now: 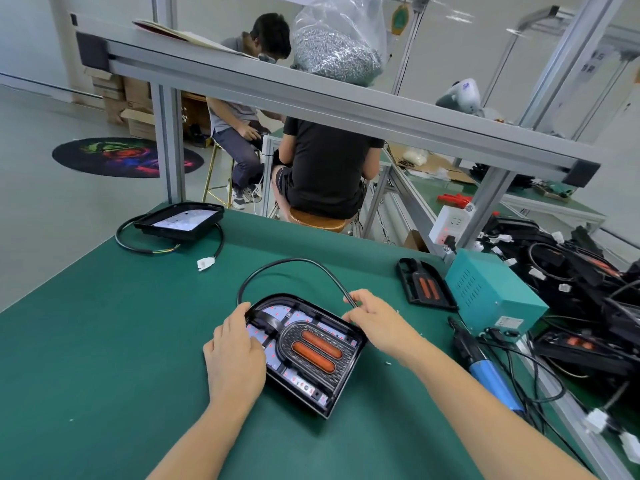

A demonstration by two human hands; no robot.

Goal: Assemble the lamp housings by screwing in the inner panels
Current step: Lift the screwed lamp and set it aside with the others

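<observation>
Green table [104, 341] carries the black lamp housing [341, 382] at its middle; the left hand [235, 355] lies flat on its near-left edge, the right hand [375, 318] pinches its cable [294, 263].

Green bench [104, 341], aluminium frame [311, 95], seemingly grey floor [41, 202]

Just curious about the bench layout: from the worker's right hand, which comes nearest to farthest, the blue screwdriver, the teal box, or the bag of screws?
1. Blue screwdriver, lying just right of the right hand.
2. Teal box, farther right, at the bench edge.
3. Bag of screws, up on the shelf rail, far behind.
</observation>
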